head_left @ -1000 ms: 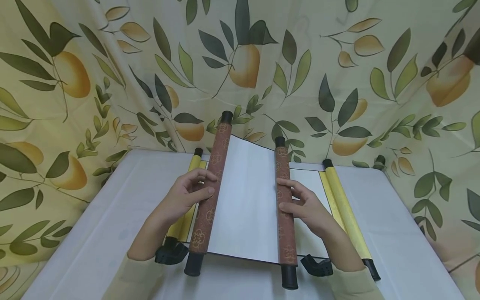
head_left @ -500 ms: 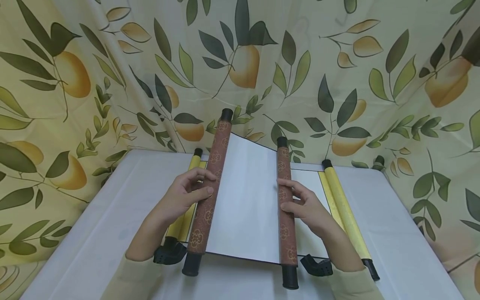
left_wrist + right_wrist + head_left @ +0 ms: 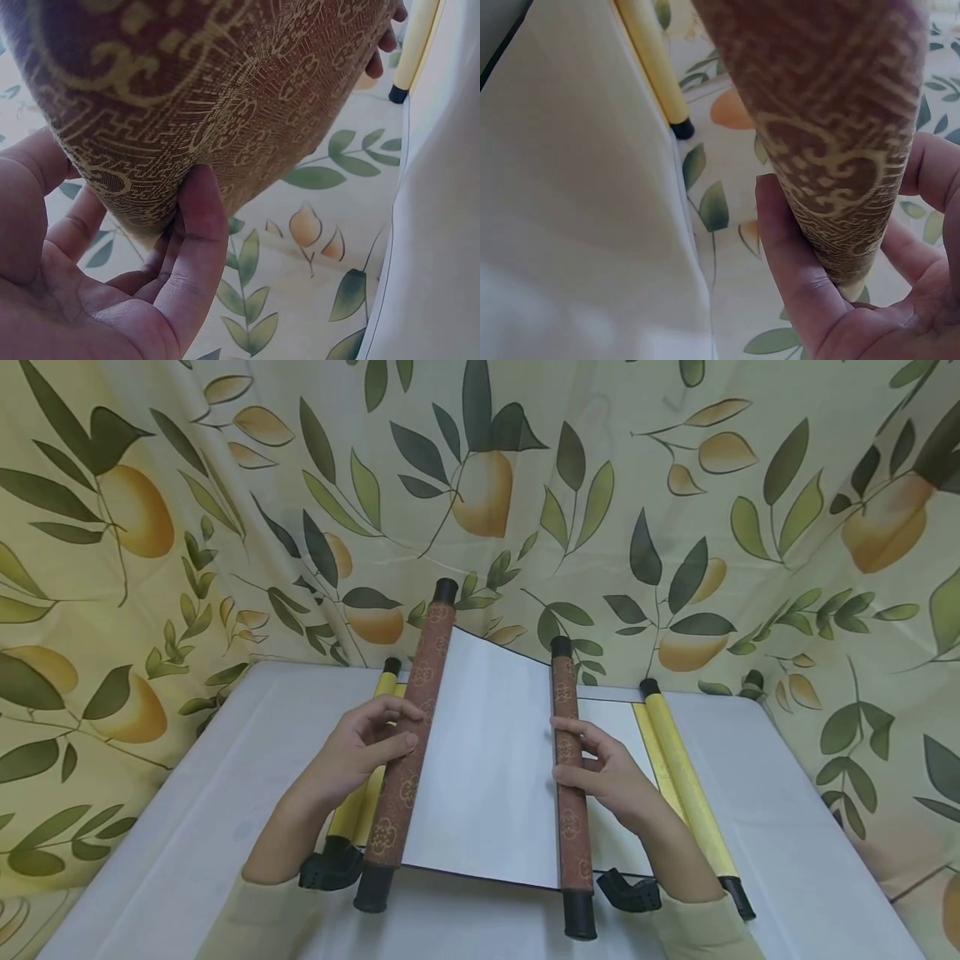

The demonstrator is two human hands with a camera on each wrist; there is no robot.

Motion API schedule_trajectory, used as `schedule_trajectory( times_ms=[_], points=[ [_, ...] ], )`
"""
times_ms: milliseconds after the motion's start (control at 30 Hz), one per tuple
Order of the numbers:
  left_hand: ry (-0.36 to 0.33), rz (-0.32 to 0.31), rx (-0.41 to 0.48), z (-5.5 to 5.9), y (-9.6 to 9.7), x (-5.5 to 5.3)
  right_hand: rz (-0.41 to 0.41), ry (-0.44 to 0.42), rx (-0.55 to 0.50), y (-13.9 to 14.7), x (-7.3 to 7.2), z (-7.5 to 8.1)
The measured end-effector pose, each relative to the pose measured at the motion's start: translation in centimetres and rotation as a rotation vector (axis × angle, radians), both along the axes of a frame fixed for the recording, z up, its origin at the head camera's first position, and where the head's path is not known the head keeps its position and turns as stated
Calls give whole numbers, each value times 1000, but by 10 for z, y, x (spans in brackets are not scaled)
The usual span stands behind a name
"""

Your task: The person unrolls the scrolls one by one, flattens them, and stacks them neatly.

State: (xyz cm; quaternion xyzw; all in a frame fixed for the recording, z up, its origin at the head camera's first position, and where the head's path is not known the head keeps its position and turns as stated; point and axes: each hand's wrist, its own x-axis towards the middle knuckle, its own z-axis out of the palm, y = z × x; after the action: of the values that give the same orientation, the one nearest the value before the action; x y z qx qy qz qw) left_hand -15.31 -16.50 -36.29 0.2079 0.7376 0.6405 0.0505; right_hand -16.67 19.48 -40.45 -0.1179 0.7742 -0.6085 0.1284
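Observation:
A hanging scroll with brown, gold-patterned backing is partly unrolled between my hands, its white sheet (image 3: 487,760) facing me. My left hand (image 3: 363,747) grips the scroll's left roll (image 3: 386,827), thumb in front, as the left wrist view shows close up. On the other side my right hand (image 3: 603,772) holds the thinner-looking right roll (image 3: 574,843) between thumb and fingers. Black knobs (image 3: 372,889) cap the roll ends. The left roll leans, its top tipped to the right. Behind this scroll lies a yellow-edged one, its yellow right roll (image 3: 686,777) in plain view and its middle hidden.
The table (image 3: 187,785) is covered in white cloth. The yellow scroll's left roll (image 3: 347,818) lies partly behind my left hand. A curtain (image 3: 495,568) printed with fruit and leaves hangs at the back. Black straps (image 3: 630,893) sit by both wrists.
The two brown rolls have drawn slightly apart, so a little more white sheet shows between them. The head view has shifted a bit. Both hands keep their hold.

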Motion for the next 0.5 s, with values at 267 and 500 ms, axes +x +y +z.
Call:
schedule_trajectory(
  times_ms=[267, 500],
  points=[
    [3, 7, 2, 0, -3, -1, -3, 4, -10, 3, 0, 2],
    [-6, 3, 10, 2, -3, 1, -5, 16, 1, 4, 0, 2]
  ],
)
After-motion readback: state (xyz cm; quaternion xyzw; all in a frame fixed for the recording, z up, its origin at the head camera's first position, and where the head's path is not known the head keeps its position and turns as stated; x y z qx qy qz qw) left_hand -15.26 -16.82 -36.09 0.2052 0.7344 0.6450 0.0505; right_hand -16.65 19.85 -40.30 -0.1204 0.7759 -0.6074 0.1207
